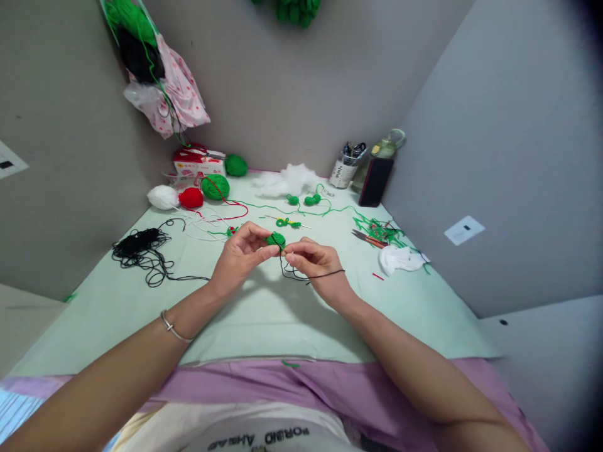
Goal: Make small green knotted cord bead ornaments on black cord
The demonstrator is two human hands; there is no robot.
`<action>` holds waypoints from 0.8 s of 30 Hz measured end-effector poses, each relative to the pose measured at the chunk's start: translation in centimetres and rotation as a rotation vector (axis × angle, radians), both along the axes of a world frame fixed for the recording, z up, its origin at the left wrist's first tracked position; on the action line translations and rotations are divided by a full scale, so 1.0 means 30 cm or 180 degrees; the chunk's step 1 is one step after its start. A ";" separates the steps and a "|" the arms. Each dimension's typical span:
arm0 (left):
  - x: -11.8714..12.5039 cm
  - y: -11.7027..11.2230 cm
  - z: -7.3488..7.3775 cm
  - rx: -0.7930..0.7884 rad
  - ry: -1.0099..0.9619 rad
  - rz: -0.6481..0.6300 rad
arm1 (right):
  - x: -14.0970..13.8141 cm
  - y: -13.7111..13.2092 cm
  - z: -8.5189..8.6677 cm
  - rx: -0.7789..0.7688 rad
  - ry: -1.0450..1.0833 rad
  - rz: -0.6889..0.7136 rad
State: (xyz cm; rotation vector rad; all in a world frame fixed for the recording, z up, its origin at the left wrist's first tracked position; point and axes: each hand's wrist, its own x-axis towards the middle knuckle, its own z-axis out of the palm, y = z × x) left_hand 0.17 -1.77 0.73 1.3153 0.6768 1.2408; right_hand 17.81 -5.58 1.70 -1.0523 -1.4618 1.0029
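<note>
My left hand (pixel 240 254) pinches a small green crocheted piece (pixel 276 239) above the pale green table (pixel 264 314). My right hand (pixel 315 260) is closed right beside it, fingertips pinched on a black thread (pixel 311 276) that loops down under the hand and trails to the right. The two hands nearly touch at the green piece. A thin bracelet (pixel 174 328) sits on my left wrist.
A tangle of black yarn (pixel 139 248) lies at the left. White, red and green yarn balls (pixel 191 197), a box (pixel 198 164), stuffing (pixel 289 179), small green pieces (pixel 301 201), a cup of tools (pixel 346 166), a phone (pixel 375 182), scissors (pixel 367 237) and a white cloth (pixel 400 258) sit further back.
</note>
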 end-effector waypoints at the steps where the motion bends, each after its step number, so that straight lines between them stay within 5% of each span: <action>1: 0.001 0.000 -0.003 -0.0024 -0.0012 -0.0025 | -0.001 -0.001 0.001 -0.0083 0.0073 0.0033; 20: 0.010 -0.003 -0.029 0.0289 0.0358 0.0069 | -0.015 0.026 -0.012 -0.0849 0.0762 0.0169; 24: 0.009 0.003 -0.030 0.0336 0.0463 -0.0051 | -0.003 0.014 0.008 -0.0687 0.0618 0.0285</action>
